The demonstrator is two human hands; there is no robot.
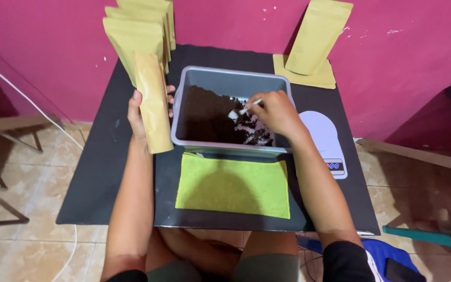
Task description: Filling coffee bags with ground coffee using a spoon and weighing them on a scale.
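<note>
The spoon [242,110] is dipping into dark grounds [210,117] inside the grey tub [225,78], right hand [277,112] fingers pinching its handle. The left hand [138,112] is gripping an upright pouch [152,102] beside the tub. A green cloth [233,185] is lying on the surface [110,172].

Bright, even indoor light; sharp overall.
A soft shadow darkens the green cloth [233,187] near the table's [105,172] front edge; edges bow slightly.

Count: one grey tub [236,78], one white spoon [244,110], one green cloth [233,186], one white scale [324,141], one held kraft pouch [152,104].
</note>
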